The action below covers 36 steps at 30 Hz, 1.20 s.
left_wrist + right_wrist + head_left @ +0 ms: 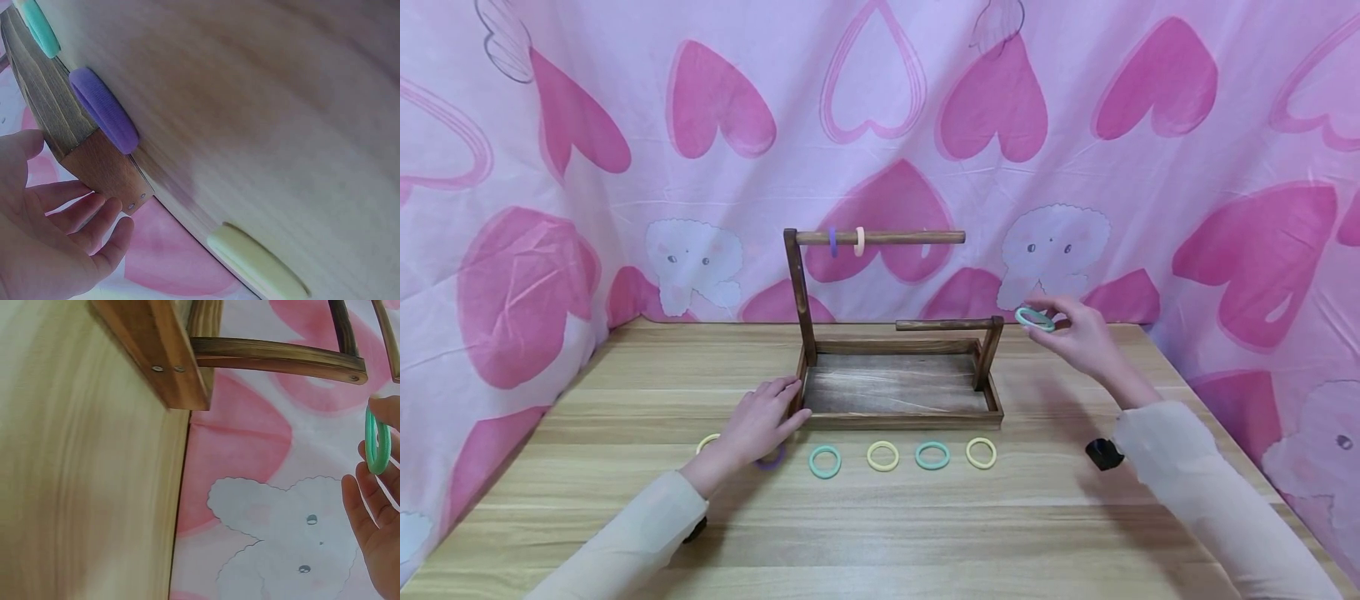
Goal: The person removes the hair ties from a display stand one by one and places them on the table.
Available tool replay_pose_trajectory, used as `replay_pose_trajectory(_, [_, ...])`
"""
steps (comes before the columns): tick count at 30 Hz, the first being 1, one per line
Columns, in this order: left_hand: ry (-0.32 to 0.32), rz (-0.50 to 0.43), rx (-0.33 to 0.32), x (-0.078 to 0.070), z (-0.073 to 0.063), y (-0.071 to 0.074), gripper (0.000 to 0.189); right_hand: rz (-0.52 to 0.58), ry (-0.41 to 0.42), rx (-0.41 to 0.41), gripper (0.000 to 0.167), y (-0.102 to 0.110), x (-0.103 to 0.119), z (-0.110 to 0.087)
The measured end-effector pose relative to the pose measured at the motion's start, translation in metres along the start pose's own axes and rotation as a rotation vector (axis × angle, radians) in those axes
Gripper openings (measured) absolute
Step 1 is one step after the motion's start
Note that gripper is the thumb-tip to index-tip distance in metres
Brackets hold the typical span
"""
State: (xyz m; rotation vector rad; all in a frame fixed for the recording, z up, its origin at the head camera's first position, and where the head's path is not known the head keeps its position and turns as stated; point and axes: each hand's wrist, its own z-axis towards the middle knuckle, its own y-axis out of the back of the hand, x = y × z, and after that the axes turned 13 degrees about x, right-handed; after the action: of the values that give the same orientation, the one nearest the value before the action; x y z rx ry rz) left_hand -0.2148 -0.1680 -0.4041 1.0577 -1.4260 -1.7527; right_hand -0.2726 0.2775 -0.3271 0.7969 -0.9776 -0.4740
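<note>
My right hand (1078, 337) pinches a mint-green ring (1035, 319) between thumb and fingers, raised to the right of the rack's short lower bar (943, 325). In the right wrist view the same ring (377, 440) is seen nearly edge-on. My left hand (758, 423) rests at the front left corner of the wooden rack's tray base (895, 421), thumb toward the front wall and relaxed fingers along the side. The rack's long upper bar (917, 237) carries a purple ring (832, 242) and a pale pink ring (860, 242).
Several rings lie in a row before the tray, among them a green ring (825, 462), a yellow ring (883, 456) and another green ring (932, 456). A purple ring (103, 109) and a yellow ring (707, 442) are partly hidden by the left arm. A heart-patterned cloth (880, 100) hangs behind the table.
</note>
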Motion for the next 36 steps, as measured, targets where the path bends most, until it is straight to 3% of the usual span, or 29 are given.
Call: replay_pose_trajectory(36, [0.005,0.023,0.011,0.0,-0.001,0.001,0.05,-0.08,0.132,0.086,0.041,-0.031,-0.023,-0.064])
